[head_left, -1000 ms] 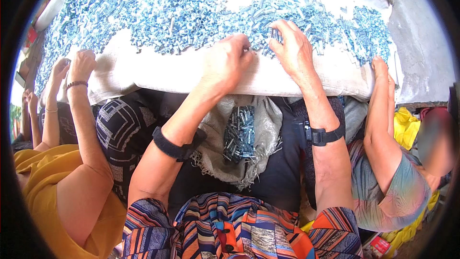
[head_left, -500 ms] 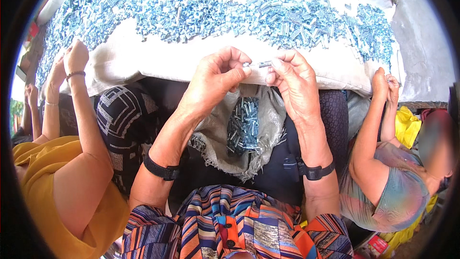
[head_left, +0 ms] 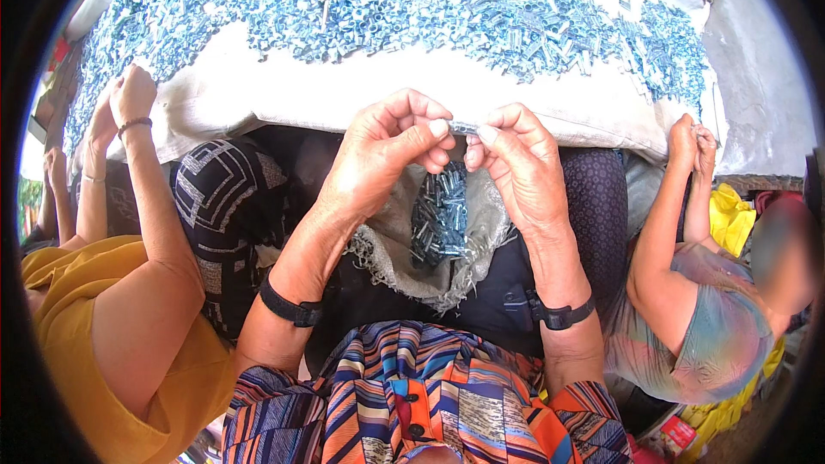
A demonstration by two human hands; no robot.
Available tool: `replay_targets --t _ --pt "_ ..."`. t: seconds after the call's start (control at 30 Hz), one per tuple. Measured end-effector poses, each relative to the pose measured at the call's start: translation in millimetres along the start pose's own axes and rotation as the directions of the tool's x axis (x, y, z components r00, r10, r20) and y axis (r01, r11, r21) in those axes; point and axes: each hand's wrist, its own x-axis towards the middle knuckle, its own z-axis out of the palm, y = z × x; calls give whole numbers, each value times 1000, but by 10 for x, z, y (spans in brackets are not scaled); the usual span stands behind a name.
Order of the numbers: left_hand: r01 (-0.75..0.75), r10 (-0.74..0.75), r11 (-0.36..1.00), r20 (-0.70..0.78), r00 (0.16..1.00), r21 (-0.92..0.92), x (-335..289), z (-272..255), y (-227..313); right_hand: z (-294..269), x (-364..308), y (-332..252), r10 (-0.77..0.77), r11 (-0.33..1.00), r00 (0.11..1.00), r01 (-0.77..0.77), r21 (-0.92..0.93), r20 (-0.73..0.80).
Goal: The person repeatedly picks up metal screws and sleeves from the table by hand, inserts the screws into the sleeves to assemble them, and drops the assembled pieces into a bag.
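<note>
A small bluish-grey piece [head_left: 465, 129] is held up between the person's two hands, in view against the near edge of the table [head_left: 284, 90]. The left hand [head_left: 378, 150] is pinched on its left end with thumb and forefinger, and the right hand [head_left: 528, 167] is clamped on the other end; the hands are close to each other, with only the short middle of the piece showing between them. Below them, in the person's lap, a frayed grey sack [head_left: 387, 258] lies open around a heap of similar pieces [head_left: 440, 219]. Beyond the hands, a broad spread of loose blue pieces [head_left: 344, 13] covers much of the table's pale cloth, leaving a bare strip along the near side. A dark band [head_left: 290, 305] circles the left forearm and another the right, above a striped shirt [head_left: 361, 395]. At the left, a person in a mustard top [head_left: 64, 283] has both hands raised at the table edge; at the right, a person in a multicoloured top [head_left: 722, 339] also has hands there, near a yellow cloth [head_left: 729, 225]
</note>
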Motion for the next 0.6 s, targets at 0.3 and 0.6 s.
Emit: replay_targets --t 0.3,0.6 --pt "4 -21 991 128 992 132 -40 -85 -52 -96 -132 37 164 986 981 -164 -14 99" --pt "112 -226 946 373 900 304 -145 -131 -73 -196 -278 -42 365 929 883 -324 -178 297"
